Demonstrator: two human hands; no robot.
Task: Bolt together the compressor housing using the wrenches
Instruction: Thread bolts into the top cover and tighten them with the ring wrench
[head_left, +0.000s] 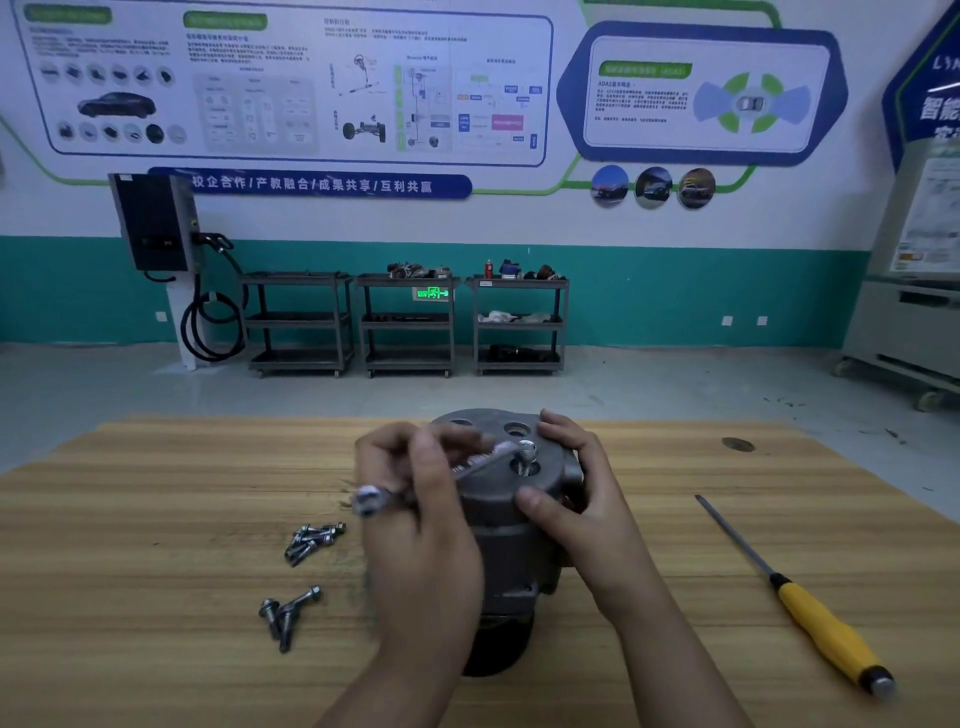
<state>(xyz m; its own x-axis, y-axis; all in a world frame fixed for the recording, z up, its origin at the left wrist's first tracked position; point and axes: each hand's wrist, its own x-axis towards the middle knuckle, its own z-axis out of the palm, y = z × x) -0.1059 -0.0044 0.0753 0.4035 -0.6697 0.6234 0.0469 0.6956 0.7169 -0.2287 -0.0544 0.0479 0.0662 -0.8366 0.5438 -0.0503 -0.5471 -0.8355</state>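
Your left hand (415, 525) has its fingers curled round a slim metal wrench (488, 457), blurred, whose far end sits on a bright bolt (526, 451) standing in a hole in the top plate. Your right hand (576, 488) clasps the compressor housing (498, 551), fingers over the far rim and thumb pressed to the near side. The housing is a dull grey cast cylinder, upright at the middle of the wood-grain table (156, 519). Two small heaps of flanged bolts (311, 540) lie to its left; a yellow-handled tool (826, 629) with a thin dark shaft lies well to its right. On the far wall a blue banner (311, 185) reads "校企合作/产教融合/成果共享/互利共赢", and a panel (701, 93) shows "ADAS"
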